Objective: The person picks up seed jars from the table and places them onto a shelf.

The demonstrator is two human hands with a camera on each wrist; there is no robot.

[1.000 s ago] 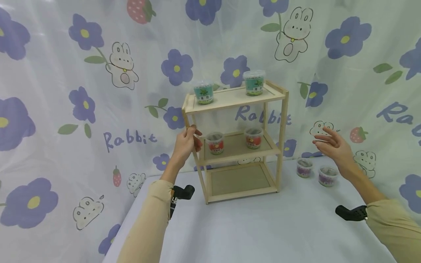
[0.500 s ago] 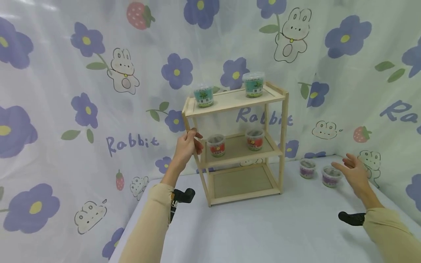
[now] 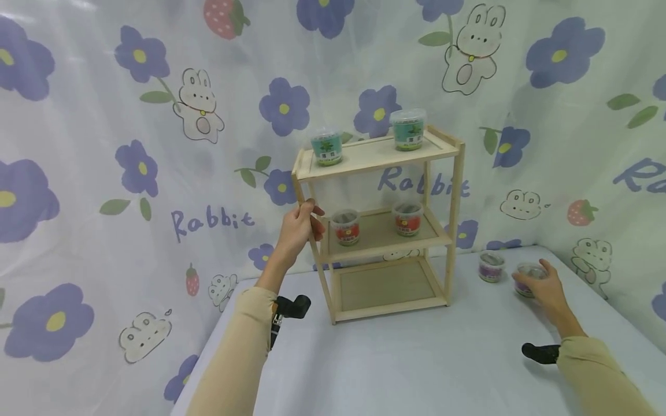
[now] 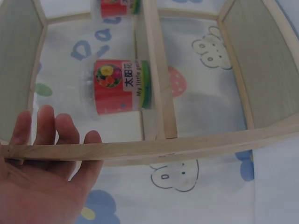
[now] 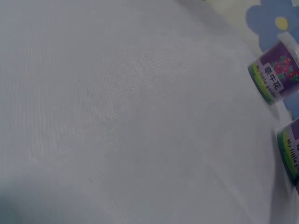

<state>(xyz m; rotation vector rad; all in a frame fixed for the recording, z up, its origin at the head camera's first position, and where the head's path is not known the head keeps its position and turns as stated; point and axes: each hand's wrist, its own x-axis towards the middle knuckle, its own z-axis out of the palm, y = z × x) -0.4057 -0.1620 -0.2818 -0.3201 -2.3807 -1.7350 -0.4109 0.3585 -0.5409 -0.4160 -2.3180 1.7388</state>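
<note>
My left hand grips the left front post of a three-tier wooden shelf; in the left wrist view its fingers pass behind the post. On the right, my right hand has thumb and fingers around a purple-labelled plastic cup with a clear lid, standing on the table. A second purple cup stands just left of it. The right wrist view shows this neighbouring cup and part of the held cup, while most of the hand is out of that frame.
Two red-labelled cups, left and right, stand on the middle tier. The top tier bears two green-labelled cups, left and right. A patterned curtain hangs behind the white table.
My right hand has come down from above the table to the nearer purple cup and closed its thumb and fingers around it. The left hand stays on the shelf post.
</note>
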